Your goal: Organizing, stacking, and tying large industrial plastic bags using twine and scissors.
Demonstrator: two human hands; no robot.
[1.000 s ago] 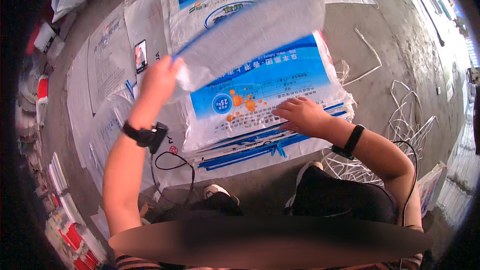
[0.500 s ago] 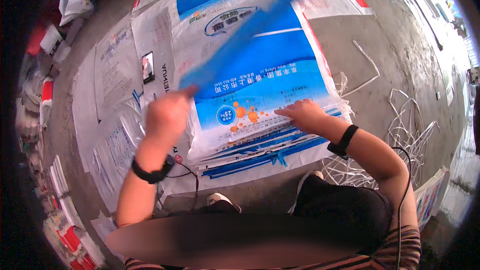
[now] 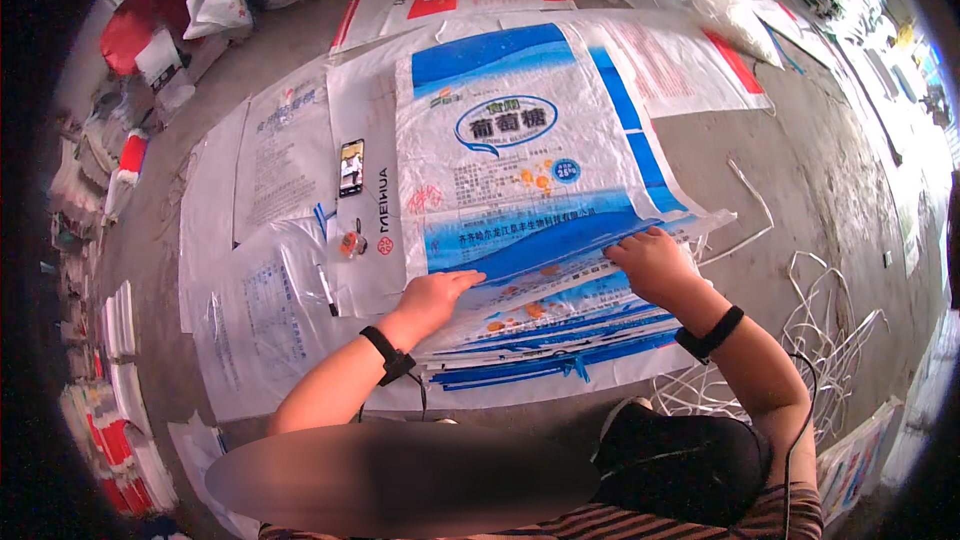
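A white and blue printed woven sack (image 3: 500,170) lies spread on a low stack of similar flattened sacks (image 3: 560,340), its near edge curled up in a blue fold. My left hand (image 3: 438,298) is at the left part of this edge, fingers together and pinching the material. Farther right, my right hand (image 3: 655,265) grips the same edge between thumb and bent fingers. The fold partly hides my fingertips. Blue and white sack edges show in layers below my hands.
Left of the stack, a phone (image 3: 351,169) and a small clear item (image 3: 352,243) lie on a white sack. Loose white strapping (image 3: 810,330) tangles on the concrete floor at right. Other flat sacks (image 3: 280,150) and a clear plastic bundle (image 3: 725,0) lie around.
The blue strip swinging from my raised left hand is gone from the air; a sack now lies spread face up. My left hand came down to its near edge, and my right hand grips there too.
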